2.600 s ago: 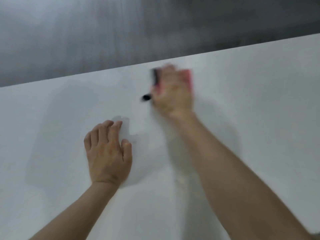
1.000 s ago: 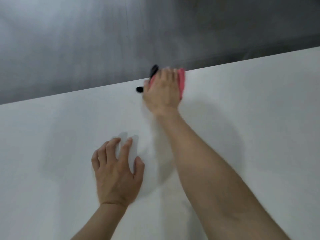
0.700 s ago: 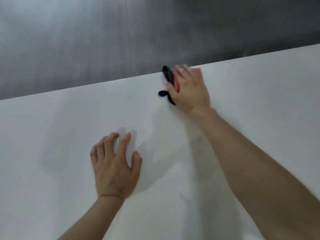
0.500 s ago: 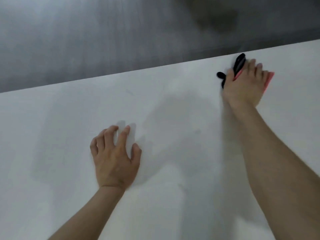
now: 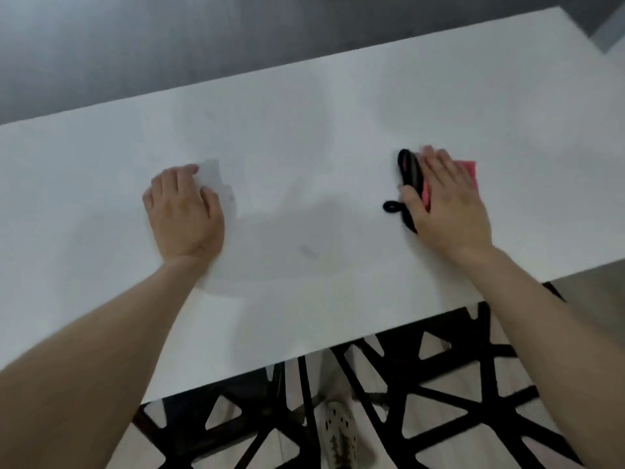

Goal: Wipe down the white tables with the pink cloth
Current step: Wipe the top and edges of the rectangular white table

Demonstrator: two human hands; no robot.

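Note:
A white table fills most of the view. My right hand presses flat on a pink cloth with black trim and a black loop at the table's right side; only the cloth's edges show around my fingers. My left hand rests on the tabletop at the left, fingers a little bent, holding nothing. Faint damp streaks lie on the surface between the two hands.
The table's near edge runs diagonally across the lower view. Below it is a black-and-white patterned floor and a light perforated shoe. Beyond the far edge lies dark grey floor. The table's right corner is at the top right.
My right hand has slid the cloth from the far edge rightward and then back toward me. The view has pulled back, showing the near edge and floor. My left hand has stayed planted.

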